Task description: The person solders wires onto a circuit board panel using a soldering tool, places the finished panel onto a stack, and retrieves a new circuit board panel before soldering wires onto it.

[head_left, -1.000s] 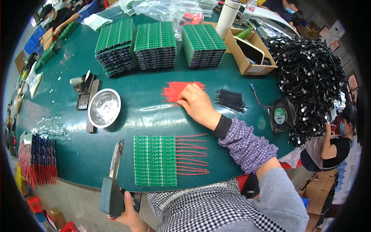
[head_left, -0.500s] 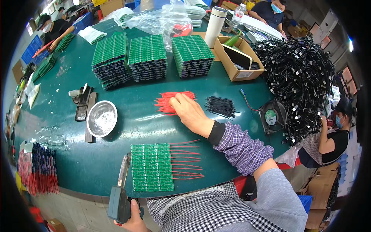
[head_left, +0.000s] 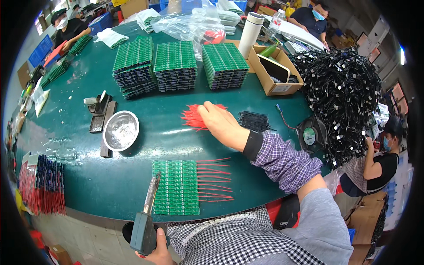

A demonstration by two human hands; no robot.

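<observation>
Right hand (head_left: pixel 223 124) rests fingers together on the red wire bundle (head_left: pixel 194 117) mid-table (black wires (head_left: pixel 255 120) just beside), left hand (head_left: pixel 155 252) clamped on soldering iron (head_left: pixel 148 216) beside green circuit board (head_left: pixel 176 187).

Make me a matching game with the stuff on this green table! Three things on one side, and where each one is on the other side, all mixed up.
Things:
1. red wires
2. soldering iron
3. metal bowl

Places:
A. held in the left hand
B. under the right hand
C. beside the black tool stand

Pairs: 1-B, 2-A, 3-C
</observation>
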